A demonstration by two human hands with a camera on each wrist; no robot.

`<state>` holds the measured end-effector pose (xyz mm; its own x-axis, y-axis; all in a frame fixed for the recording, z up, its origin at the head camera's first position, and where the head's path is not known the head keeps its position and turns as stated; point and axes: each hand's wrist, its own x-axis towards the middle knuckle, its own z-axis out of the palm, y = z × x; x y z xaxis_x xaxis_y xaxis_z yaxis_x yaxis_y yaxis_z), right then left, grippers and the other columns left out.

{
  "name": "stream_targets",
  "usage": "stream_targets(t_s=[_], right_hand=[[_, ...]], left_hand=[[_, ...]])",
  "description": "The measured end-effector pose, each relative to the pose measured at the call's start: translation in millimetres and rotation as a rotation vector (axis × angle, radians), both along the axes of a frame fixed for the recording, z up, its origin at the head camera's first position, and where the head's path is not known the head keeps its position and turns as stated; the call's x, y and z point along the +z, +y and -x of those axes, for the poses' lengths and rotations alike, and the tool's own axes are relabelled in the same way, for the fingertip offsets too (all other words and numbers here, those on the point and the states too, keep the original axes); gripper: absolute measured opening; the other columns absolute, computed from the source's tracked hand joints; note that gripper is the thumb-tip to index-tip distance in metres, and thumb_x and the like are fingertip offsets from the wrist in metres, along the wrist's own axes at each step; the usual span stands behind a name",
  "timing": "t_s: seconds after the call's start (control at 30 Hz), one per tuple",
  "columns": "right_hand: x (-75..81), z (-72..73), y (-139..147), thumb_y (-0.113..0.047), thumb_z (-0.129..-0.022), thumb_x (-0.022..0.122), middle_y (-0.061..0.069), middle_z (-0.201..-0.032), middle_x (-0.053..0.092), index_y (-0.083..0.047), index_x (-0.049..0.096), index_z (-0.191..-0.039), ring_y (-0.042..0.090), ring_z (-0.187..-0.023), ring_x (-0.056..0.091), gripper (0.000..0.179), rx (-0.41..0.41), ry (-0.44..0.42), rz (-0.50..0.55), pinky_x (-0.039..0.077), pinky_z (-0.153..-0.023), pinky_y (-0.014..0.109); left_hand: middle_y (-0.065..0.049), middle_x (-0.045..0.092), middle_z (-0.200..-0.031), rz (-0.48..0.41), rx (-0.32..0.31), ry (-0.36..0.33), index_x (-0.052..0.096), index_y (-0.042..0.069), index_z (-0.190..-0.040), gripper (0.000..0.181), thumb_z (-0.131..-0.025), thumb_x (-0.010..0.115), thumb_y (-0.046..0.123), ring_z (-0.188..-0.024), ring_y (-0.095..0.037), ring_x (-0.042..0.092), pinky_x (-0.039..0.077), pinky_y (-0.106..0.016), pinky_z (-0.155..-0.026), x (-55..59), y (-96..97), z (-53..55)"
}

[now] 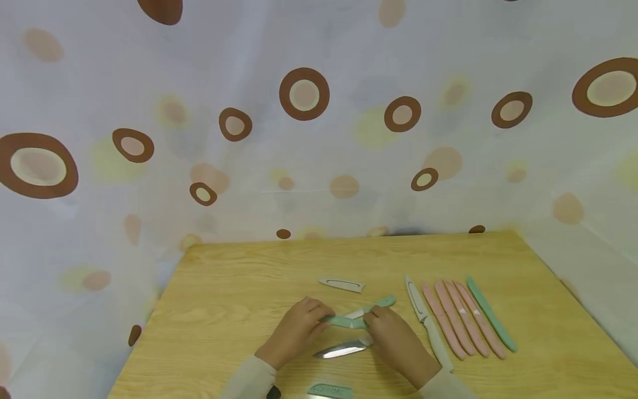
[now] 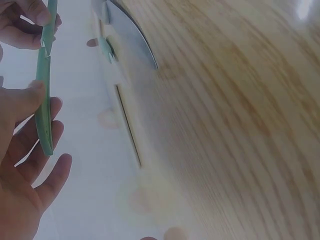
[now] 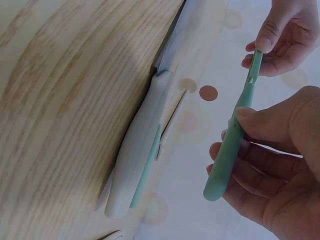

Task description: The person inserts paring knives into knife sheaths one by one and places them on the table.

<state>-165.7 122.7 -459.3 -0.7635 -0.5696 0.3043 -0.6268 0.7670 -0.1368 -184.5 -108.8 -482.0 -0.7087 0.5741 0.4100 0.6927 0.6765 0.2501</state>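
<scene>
In the head view, my left hand [image 1: 297, 328] pinches a green blade sheath [image 1: 340, 321] between thumb and fingers. My right hand [image 1: 399, 342] grips the green handle [image 3: 226, 162] of a knife in line with it. Sheath and handle meet end to end, with a small pale notch at the joint; the blade is hidden inside. Just behind lies another green-handled knife [image 1: 386, 301] with a bare pale blade. In front of the hands rests a white-handled knife with a shiny bare blade [image 1: 343, 349], its handle partly covered by my right hand.
A white sheath [image 1: 342, 285] lies farther back, and a green sheath [image 1: 330, 390] with lettering near the front edge. To the right are a white sheathed knife [image 1: 430, 327], several pink knives [image 1: 463, 318] and a green one [image 1: 490, 313] side by side. A patterned cloth [image 1: 319, 149] hangs behind the wooden table [image 1: 224, 288].
</scene>
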Motion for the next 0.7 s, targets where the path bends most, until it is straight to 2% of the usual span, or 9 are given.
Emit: stream_targets(t_s=[0.27,0.5,0.7], right_hand=[[-3.7,-2.4,11,0.004,-0.074,0.078,0.015,-0.096,0.066,0.003,0.067,-0.093,0.029,-0.086,0.067,0.022,-0.048,-0.038,0.026,0.058,-0.076,0.034],[-5.7,-1.5,32,0.005,-0.076,0.075,0.011,-0.089,0.066,0.002,0.068,-0.091,0.025,-0.08,0.066,0.017,-0.126,-0.122,0.082,0.058,-0.072,0.033],[-4.8,0.7,74,0.007,-0.077,0.073,0.014,-0.088,0.067,0.007,0.067,-0.093,0.027,-0.08,0.066,0.017,-0.186,-0.133,0.155,0.058,-0.071,0.034]], left_hand=[[0.001,0.063,-0.119,0.028,0.018,-0.046,0.061,0.012,-0.125,0.03,-0.098,0.057,0.025,-0.107,-0.013,0.059,0.051,-0.025,-0.091,4.2,3.2,0.5],[-0.001,0.062,-0.118,0.028,0.053,-0.038,0.063,0.011,-0.121,0.025,-0.097,0.058,0.018,-0.106,-0.015,0.059,0.052,-0.027,-0.09,3.9,-5.6,1.3],[0.0,0.062,-0.118,0.042,0.066,-0.052,0.065,0.013,-0.118,0.023,-0.096,0.061,0.018,-0.109,-0.015,0.057,0.05,-0.027,-0.093,3.4,-11.6,2.9]])
